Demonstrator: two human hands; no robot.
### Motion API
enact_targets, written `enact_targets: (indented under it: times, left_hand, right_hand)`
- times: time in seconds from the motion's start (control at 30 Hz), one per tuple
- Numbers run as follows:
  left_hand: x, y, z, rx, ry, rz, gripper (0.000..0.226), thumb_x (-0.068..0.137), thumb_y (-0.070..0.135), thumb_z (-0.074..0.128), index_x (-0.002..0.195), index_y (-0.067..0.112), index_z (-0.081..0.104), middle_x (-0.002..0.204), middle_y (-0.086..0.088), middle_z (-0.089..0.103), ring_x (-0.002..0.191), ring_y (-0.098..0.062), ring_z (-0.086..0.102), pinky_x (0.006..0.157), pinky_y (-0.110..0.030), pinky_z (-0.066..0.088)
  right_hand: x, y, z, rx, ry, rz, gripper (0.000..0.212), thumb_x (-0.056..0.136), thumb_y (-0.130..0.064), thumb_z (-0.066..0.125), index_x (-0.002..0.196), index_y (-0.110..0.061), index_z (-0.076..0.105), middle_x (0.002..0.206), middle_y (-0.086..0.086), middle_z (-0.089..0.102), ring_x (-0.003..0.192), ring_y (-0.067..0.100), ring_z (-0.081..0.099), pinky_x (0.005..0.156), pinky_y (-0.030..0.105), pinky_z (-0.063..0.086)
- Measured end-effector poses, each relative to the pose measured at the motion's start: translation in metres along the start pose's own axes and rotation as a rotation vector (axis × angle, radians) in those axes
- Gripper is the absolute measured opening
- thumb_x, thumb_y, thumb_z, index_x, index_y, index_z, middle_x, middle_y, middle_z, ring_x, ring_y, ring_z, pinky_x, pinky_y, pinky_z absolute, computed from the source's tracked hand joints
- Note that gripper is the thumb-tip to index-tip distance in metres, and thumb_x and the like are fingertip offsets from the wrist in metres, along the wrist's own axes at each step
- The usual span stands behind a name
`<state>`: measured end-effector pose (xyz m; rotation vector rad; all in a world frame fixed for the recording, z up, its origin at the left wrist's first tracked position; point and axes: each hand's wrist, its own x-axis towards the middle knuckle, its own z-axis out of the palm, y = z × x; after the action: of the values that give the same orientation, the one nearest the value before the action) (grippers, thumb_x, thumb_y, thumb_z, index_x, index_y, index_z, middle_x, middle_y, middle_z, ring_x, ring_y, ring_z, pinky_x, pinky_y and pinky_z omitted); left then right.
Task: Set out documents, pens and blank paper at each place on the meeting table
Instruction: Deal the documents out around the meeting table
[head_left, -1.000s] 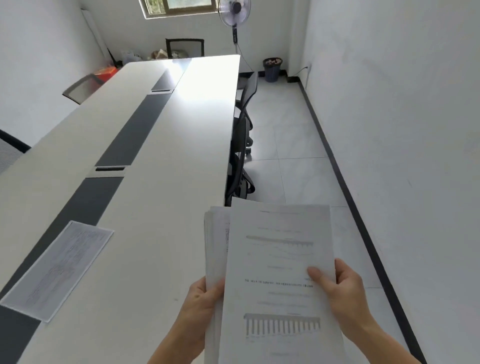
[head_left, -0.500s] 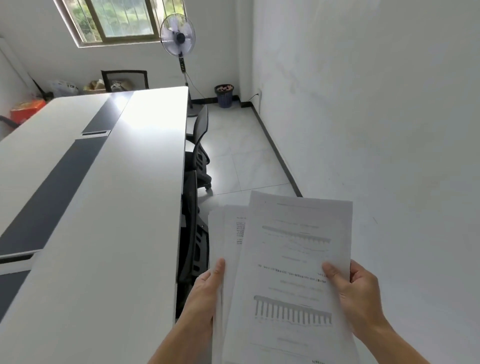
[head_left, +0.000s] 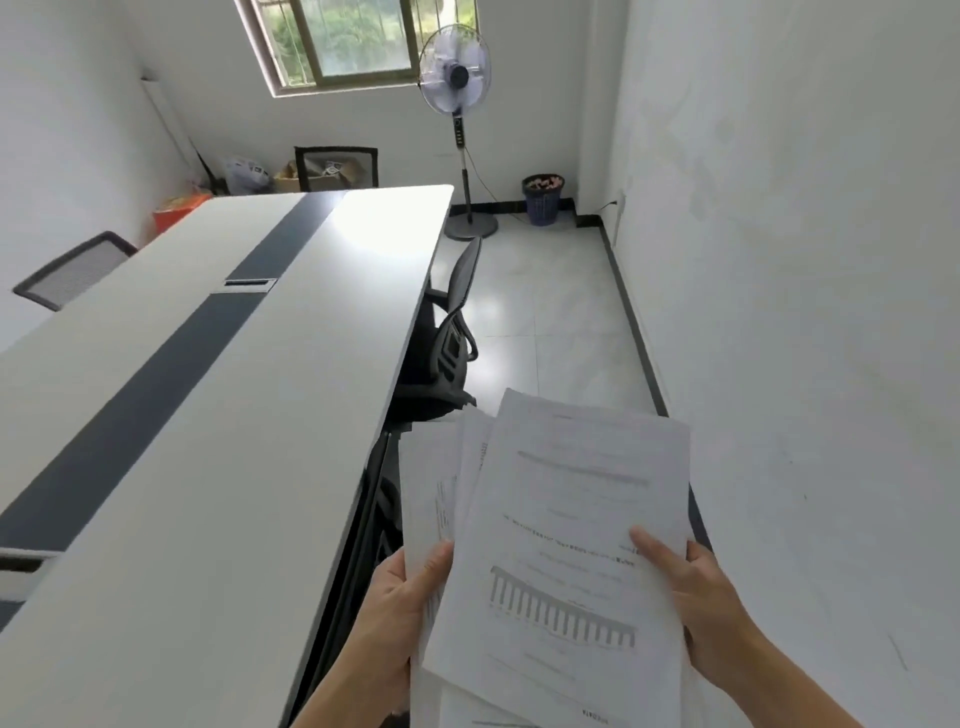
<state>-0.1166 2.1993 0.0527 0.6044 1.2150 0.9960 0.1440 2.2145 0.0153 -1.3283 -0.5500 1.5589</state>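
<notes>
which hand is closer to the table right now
Left. The left hand grips the stack of papers right beside the table edge; the right hand pinches the top sheet on the stack's far side, toward the wall.

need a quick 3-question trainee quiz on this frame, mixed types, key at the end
1. True or false: the left hand and the right hand both hold the stack of documents.
2. What stands on the floor past the far right corner of the table? A) pedestal fan B) printer C) ladder
3. Fill in: the thumb lying on the top sheet belongs to the ___ hand.

Key: 1 true; 2 A; 3 right.
</notes>
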Motion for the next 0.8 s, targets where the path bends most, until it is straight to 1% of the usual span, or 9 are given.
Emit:
enact_targets:
  times: [0.1, 0.17, 0.23, 0.33, 0.43, 0.57, 0.63, 0.7, 0.8]
  left_hand:
    - [0.019, 0.013, 0.007, -0.056, 0.146, 0.053, 0.029, 0.088, 0.017, 0.057, 0.111, 0.002, 0.066, 0.102, -0.023, 0.073, 0.081, -0.034, 0.073, 0.06, -0.037, 0.06]
    - [0.025, 0.019, -0.001, -0.088, 0.271, 0.079, 0.027, 0.09, 0.016, 0.055, 0.111, 0.003, 0.065, 0.102, -0.021, 0.074, 0.083, -0.034, 0.073, 0.064, -0.038, 0.062]
    - [0.028, 0.023, -0.013, -0.117, 0.38, 0.093, 0.025, 0.091, 0.017, 0.055, 0.11, 0.004, 0.065, 0.1, -0.019, 0.075, 0.085, -0.036, 0.073, 0.067, -0.04, 0.061]
    - [0.03, 0.026, -0.037, -0.173, 0.536, 0.117, 0.019, 0.092, 0.015, 0.056, 0.104, 0.004, 0.066, 0.096, -0.019, 0.075, 0.083, -0.037, 0.073, 0.064, -0.041, 0.061]
    - [0.028, 0.023, -0.072, -0.237, 0.699, 0.126, 0.019, 0.092, 0.014, 0.057, 0.103, 0.002, 0.067, 0.094, -0.019, 0.076, 0.081, -0.036, 0.073, 0.063, -0.039, 0.062]
    - [0.021, 0.017, -0.126, -0.348, 0.903, 0.15, 0.022, 0.09, 0.015, 0.06, 0.104, 0.0, 0.067, 0.085, -0.015, 0.077, 0.081, -0.035, 0.071, 0.069, -0.037, 0.057]
    - [0.017, 0.016, -0.147, -0.413, 0.987, 0.173, 0.02, 0.09, 0.015, 0.06, 0.103, 0.001, 0.067, 0.077, -0.01, 0.077, 0.081, -0.032, 0.07, 0.071, -0.036, 0.054]
    - [0.012, 0.018, -0.163, -0.464, 1.054, 0.211, 0.017, 0.091, 0.015, 0.06, 0.101, 0.004, 0.068, 0.076, -0.006, 0.077, 0.079, -0.03, 0.07, 0.069, -0.034, 0.054]
    - [0.0, 0.017, -0.178, -0.56, 1.156, 0.255, 0.014, 0.092, 0.016, 0.058, 0.097, 0.009, 0.069, 0.079, -0.005, 0.078, 0.073, -0.024, 0.072, 0.062, -0.033, 0.055]
  right_hand:
    - [0.058, -0.029, 0.014, -0.175, -0.135, 0.02, 0.02, 0.092, -0.015, 0.06, 0.106, -0.005, 0.068, 0.098, 0.012, 0.077, 0.088, 0.031, 0.074, 0.075, 0.041, 0.062]
    - [0.093, -0.04, 0.032, -0.29, -0.218, 0.017, 0.022, 0.092, -0.015, 0.06, 0.106, -0.002, 0.069, 0.097, 0.013, 0.077, 0.087, 0.032, 0.074, 0.076, 0.043, 0.062]
    - [0.125, -0.045, 0.055, -0.378, -0.3, 0.029, 0.021, 0.094, -0.014, 0.057, 0.105, -0.001, 0.069, 0.096, 0.015, 0.077, 0.086, 0.034, 0.074, 0.073, 0.042, 0.062]
    - [0.167, -0.047, 0.1, -0.513, -0.416, 0.033, 0.02, 0.096, -0.011, 0.055, 0.104, 0.001, 0.069, 0.092, 0.015, 0.077, 0.082, 0.033, 0.075, 0.067, 0.039, 0.062]
    - [0.197, -0.044, 0.16, -0.623, -0.519, 0.032, 0.017, 0.096, -0.009, 0.055, 0.099, 0.001, 0.069, 0.086, 0.016, 0.077, 0.075, 0.034, 0.075, 0.063, 0.039, 0.06]
    - [0.224, -0.034, 0.251, -0.688, -0.591, 0.043, 0.014, 0.095, -0.009, 0.057, 0.1, -0.001, 0.068, 0.091, 0.02, 0.076, 0.078, 0.039, 0.073, 0.068, 0.046, 0.06]
    - [0.235, -0.023, 0.298, -0.728, -0.631, 0.048, 0.014, 0.094, -0.009, 0.058, 0.1, -0.001, 0.068, 0.09, 0.02, 0.075, 0.076, 0.037, 0.073, 0.07, 0.048, 0.061]
    - [0.244, -0.005, 0.347, -0.775, -0.657, 0.055, 0.013, 0.091, -0.008, 0.059, 0.098, -0.001, 0.067, 0.088, 0.02, 0.074, 0.072, 0.035, 0.072, 0.072, 0.048, 0.061]
    - [0.251, 0.033, 0.406, -0.835, -0.696, 0.119, 0.022, 0.084, -0.005, 0.058, 0.103, 0.0, 0.066, 0.095, 0.023, 0.073, 0.084, 0.041, 0.071, 0.082, 0.057, 0.057]
